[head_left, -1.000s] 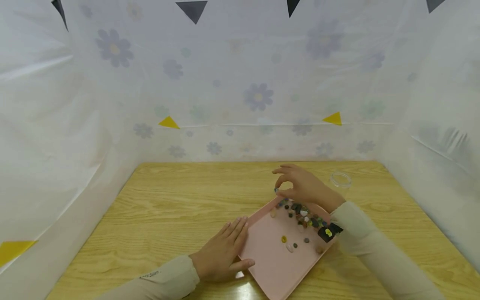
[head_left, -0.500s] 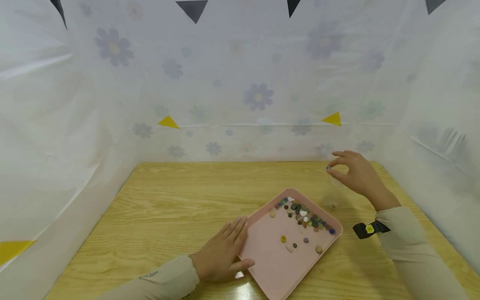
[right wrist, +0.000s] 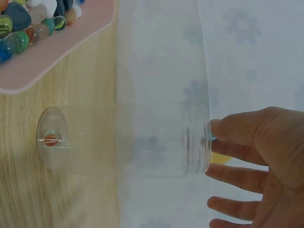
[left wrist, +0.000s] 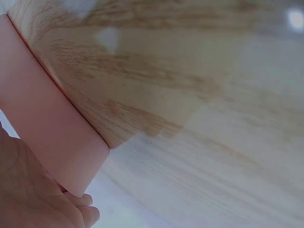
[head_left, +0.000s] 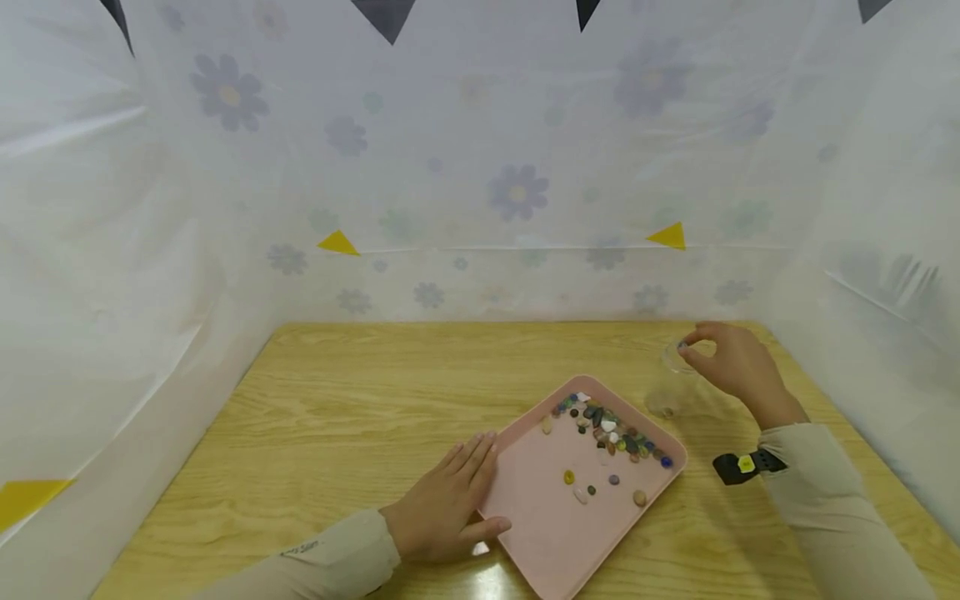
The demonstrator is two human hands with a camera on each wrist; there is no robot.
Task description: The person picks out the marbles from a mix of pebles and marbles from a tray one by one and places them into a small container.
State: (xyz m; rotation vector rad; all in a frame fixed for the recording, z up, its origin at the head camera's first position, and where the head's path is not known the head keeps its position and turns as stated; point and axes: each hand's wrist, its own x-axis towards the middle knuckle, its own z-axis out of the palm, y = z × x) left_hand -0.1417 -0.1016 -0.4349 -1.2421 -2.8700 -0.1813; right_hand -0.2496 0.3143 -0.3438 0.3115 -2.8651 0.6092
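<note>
My right hand pinches a small bluish marble between thumb and forefinger, its other fingers spread apart. The marble is at the mouth of a clear jar that stands upright on the table. At the jar's bottom sits an orange-striped marble. My left hand rests against the left corner of a pink tray, fingers straight along its edge and thumb over the near side. Marbles and pebbles lie mostly along the tray's far right side.
Loose pieces lie nearer the tray's middle, among them a yellow one and a tan pebble. The wood-grain table is enclosed by pale flower-patterned sheeting at the back and sides.
My right hand has carried the bluish marble from above the tray's far corner rightward to the jar's mouth, dipping slightly at the end. My left hand and the tray have stayed put.
</note>
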